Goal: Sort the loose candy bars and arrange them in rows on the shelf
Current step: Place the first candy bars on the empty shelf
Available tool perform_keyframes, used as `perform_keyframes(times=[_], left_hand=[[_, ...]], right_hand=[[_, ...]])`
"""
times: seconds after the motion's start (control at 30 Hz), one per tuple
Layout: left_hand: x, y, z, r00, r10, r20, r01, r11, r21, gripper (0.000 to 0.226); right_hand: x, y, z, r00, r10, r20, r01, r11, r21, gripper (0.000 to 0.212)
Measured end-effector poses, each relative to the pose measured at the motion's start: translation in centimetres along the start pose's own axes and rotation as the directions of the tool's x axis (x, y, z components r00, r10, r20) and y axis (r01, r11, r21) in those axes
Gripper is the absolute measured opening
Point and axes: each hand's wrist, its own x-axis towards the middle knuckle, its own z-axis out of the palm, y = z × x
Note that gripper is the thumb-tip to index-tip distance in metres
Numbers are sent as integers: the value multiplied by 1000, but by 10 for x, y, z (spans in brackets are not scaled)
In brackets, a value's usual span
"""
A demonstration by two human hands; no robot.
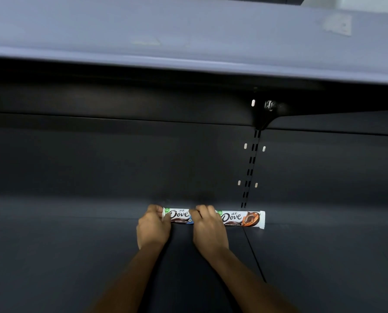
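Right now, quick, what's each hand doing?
Left hand: closed, grip pinching the left end of the leftmost white-wrapped Dove chocolate bar.
Right hand: closed, grip on that bar's right end.

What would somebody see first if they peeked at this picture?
The bright left Dove bar and right Dove bar lie end to end at the back of the dark shelf. The left hand and right hand grip the left one at its two ends.
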Motion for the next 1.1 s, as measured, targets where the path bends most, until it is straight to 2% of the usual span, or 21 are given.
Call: perform_keyframes(times=[0.27, 0.5, 0.63, 0.73, 0.83, 0.93, 1.0, 1.1], left_hand=[[0, -1, 0, 1000, -2, -13, 2, 1000, -7, 15], [-2, 0, 1, 998, 24, -63, -24, 1000, -3, 24], [-14, 6, 2, 983, 124, -136, -106, 986, 132, 25], [-32, 18, 5, 974, 175, -142, -138, 963, 233, 26], [-57, 33, 11, 972, 204, -114, -170, 952, 255, 28], [-81, 49, 17, 974, 221, -46, -198, 933, 300, 29], [-97, 60, 20, 982, 191, 12, -184, 929, 320, 30], [-120, 76, 24, 988, 135, 79, -154, 929, 335, 29]], right_hand=[[0, -1, -1, 1000, 9, 17, -9, 1000, -1, 47], [-2, -1, -6, 998, 7, 55, -7, 1000, 5, 48], [-9, 0, -14, 997, -28, 69, 29, 1000, -11, 39], [-18, 4, -20, 995, -27, 96, 28, 1000, -12, 41], [-29, 11, -32, 992, -39, 119, 44, 998, -42, 39], [-40, 23, -46, 989, 52, 139, -46, 998, -47, 34], [-47, 31, -57, 979, 92, 184, -93, 996, -3, 29], [-58, 47, -73, 961, 96, 260, -98, 995, -6, 34]])
